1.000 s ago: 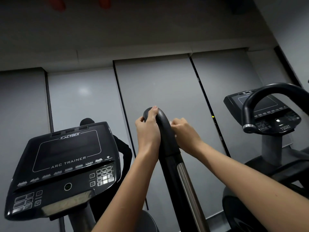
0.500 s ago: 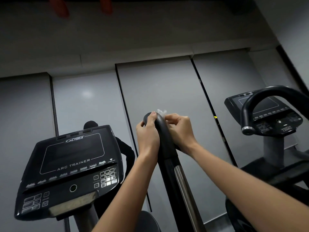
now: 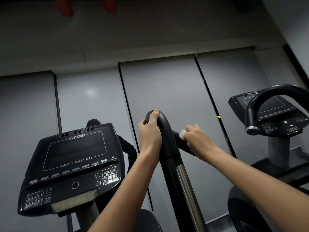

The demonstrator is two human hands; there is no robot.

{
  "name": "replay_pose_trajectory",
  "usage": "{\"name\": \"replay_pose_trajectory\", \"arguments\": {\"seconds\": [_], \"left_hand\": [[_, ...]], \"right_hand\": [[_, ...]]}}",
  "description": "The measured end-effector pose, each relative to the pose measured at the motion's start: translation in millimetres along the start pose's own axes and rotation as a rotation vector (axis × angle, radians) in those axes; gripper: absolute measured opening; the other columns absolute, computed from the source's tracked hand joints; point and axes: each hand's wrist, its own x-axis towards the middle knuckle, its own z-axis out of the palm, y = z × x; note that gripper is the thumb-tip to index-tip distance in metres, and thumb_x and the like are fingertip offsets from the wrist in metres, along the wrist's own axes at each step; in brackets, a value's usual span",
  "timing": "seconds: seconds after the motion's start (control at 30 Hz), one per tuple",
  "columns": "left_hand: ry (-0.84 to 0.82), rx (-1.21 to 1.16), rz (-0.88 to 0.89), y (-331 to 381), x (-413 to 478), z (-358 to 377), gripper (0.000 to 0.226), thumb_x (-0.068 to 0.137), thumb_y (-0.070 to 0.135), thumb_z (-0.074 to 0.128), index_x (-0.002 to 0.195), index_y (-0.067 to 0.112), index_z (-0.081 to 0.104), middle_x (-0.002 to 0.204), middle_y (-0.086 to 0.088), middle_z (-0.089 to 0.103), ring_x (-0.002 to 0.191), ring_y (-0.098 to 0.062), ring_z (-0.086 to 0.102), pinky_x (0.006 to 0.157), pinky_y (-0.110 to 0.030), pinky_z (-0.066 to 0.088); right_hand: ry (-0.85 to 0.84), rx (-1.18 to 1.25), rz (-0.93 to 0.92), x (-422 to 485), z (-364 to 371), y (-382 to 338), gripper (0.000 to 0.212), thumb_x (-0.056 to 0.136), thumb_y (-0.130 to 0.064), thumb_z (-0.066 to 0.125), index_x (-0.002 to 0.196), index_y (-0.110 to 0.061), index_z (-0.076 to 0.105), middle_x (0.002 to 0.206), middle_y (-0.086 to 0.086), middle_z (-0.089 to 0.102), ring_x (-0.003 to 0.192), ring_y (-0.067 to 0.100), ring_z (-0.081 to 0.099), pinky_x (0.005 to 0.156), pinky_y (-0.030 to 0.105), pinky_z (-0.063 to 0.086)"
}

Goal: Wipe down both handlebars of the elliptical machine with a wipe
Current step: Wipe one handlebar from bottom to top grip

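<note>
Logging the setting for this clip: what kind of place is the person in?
Most likely a gym. A Cybex Arc Trainer console stands at left, another machine's console at right, and the left hand grips a black handlebar while the right hand holds a white wipe to it.

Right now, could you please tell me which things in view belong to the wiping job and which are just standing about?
Job: wipe, held against the near handlebar; far handlebar behind the console.

Standing about: Cybex Arc Trainer console; neighbouring machine's console and looped handlebar; wall panels.
</note>
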Motion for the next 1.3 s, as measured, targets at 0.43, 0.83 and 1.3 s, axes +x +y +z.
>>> {"name": "replay_pose_trajectory", "arguments": {"seconds": [0.43, 0.83, 1.3], "left_hand": [[-0.038, -0.043, 0.039, -4.8, 7.4, 0.0, 0.048, 0.088, 0.043, 0.054, 0.118, 0.006, 0.057, 0.105, -0.012, 0.068, 0.079, -0.019, 0.065, 0.057, -0.024, 0.046], [-0.026, -0.004, 0.019, -2.2, 4.6, 0.2, 0.058, 0.087, 0.047, 0.055, 0.123, 0.002, 0.052, 0.108, -0.014, 0.065, 0.089, -0.027, 0.063, 0.069, -0.030, 0.048], [-0.017, 0.007, 0.029, -5.5, 7.9, -1.1, 0.060, 0.084, 0.052, 0.055, 0.122, 0.005, 0.053, 0.109, -0.014, 0.064, 0.090, -0.025, 0.062, 0.071, -0.034, 0.047]], "right_hand": [[0.124, 1.039, 0.040, 67.5, -34.1, -38.0, 0.033, 0.090, -0.010, 0.058, 0.060, -0.021, 0.068, 0.056, -0.012, 0.063, 0.054, -0.005, 0.055, 0.061, 0.021, 0.044], [-0.226, 0.624, 0.013, 87.1, -25.0, -10.3, 0.039, 0.085, 0.010, 0.049, 0.054, -0.015, 0.049, 0.059, -0.001, 0.046, 0.052, 0.009, 0.038, 0.041, 0.009, 0.031], [-0.387, 0.648, 0.199, 30.9, 10.0, 58.5, 0.057, 0.077, 0.018, 0.041, 0.047, -0.023, 0.068, 0.054, -0.005, 0.049, 0.056, 0.009, 0.041, 0.059, 0.023, 0.035]]}}
